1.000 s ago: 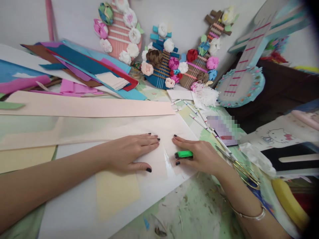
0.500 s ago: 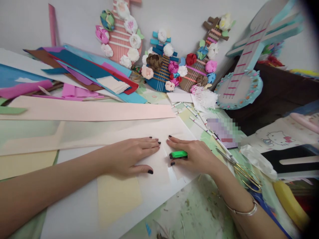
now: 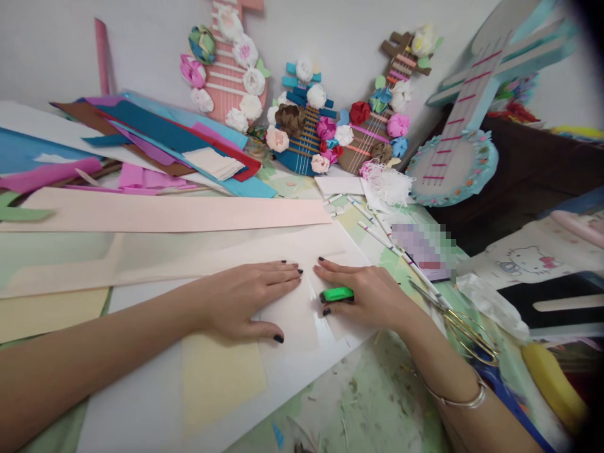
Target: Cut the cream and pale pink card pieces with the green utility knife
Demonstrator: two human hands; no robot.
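My left hand [image 3: 248,296] lies flat, fingers stretched out, pressing on a large white sheet [image 3: 155,377] spread over the table. My right hand [image 3: 365,292] rests on the same sheet just to the right, its index finger stretched forward, while thumb and fingers grip a small bright green object [image 3: 336,294], perhaps a cutter or lighter. A glossy strip [image 3: 317,314], like clear tape, runs across the sheet between the two hands. Under the sheet a pale yellow paper [image 3: 221,377] shows through.
A long pale pink strip [image 3: 174,212] lies behind the sheet, with a pile of coloured papers [image 3: 155,135] further back. Paper guitars with paper flowers [image 3: 306,126] lean on the wall. Gold scissors [image 3: 465,330] and thin sticks [image 3: 372,223] lie to the right.
My right hand, still holding the green object, slid a little to the left toward my left hand. The left hand stayed flat in place. The view tilted slightly.
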